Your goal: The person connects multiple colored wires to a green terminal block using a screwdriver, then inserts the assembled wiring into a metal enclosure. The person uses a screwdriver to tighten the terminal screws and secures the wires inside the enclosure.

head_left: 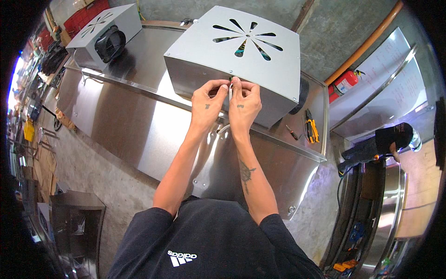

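A grey metal box [186,46] with a flower-shaped vent cut in its top stands on the stainless-steel bench [153,42]. Both my hands meet at the near side of this box, close under the top edge. My left hand [206,104] is closed, thumb against fingers; what it pinches is too small to name. Thumb and fingers of my right hand [244,103] are closed on a pale cable [230,93]. Lower down, the cable [224,129] shows again by a hole in the bench's front panel. Coloured wires appear through the vent slots.
Right of the box lie yellow-handled pliers [312,126] and a screwdriver [292,133]. A similar grey box [95,39] with a round black duct collar [110,44] sits at the far left. Behind, a red fire extinguisher [346,81] stands; a person [388,142] works at right.
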